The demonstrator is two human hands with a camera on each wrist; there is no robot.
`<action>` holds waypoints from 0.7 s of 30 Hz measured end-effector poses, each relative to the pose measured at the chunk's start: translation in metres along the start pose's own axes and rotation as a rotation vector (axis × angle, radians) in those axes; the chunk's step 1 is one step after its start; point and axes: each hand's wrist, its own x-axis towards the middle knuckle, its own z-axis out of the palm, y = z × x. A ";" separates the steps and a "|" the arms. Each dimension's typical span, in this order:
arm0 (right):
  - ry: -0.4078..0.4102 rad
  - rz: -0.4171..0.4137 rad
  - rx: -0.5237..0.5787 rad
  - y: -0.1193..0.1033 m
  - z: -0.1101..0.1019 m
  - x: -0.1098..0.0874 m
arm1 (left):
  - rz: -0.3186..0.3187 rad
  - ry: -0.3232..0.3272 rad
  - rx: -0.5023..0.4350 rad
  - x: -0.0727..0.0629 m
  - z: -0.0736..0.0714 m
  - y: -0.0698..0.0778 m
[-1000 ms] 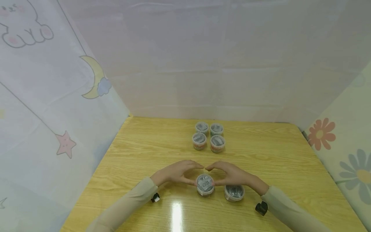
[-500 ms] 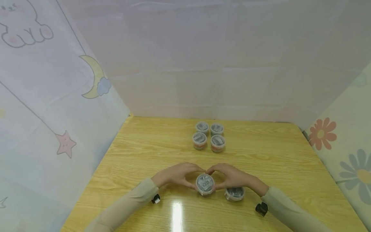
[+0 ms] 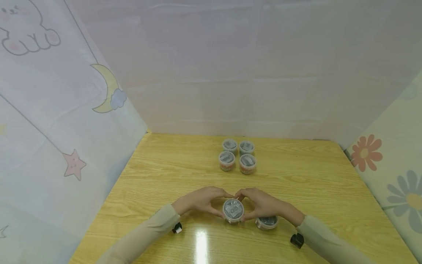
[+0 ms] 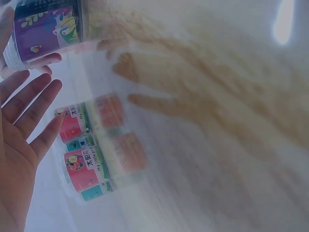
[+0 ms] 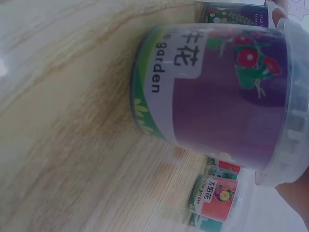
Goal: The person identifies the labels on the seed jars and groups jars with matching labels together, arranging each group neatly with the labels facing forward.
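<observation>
A round clear-lidded plastic tub with a purple flower label sits between both hands in the head view. From the left, my left hand touches it with the thumb, the fingers curving behind. My right hand does the same from the right, fingertips nearly meeting the left ones. The left wrist view has the purple tub at the top left, near several spread fingers. A second purple tub looms close in the right wrist view, partly under the right hand in the head view.
Farther back, two red-labelled tubs stand in front of two green-labelled tubs, grouped closely. All are on the wood-grain table. Printed cloth walls enclose its back and sides.
Both hands have lowered their fingers toward me and drawn in around the tub's far side; the thumbs have slid lower on its sides. The tubs stay in place.
</observation>
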 end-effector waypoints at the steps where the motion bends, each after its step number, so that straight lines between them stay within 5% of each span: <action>1: -0.002 0.002 0.005 0.000 0.000 0.000 | 0.002 0.002 -0.002 0.000 0.000 0.000; 21: 0.022 0.002 0.195 0.003 -0.007 0.003 | 0.048 0.085 -0.046 0.000 -0.003 -0.001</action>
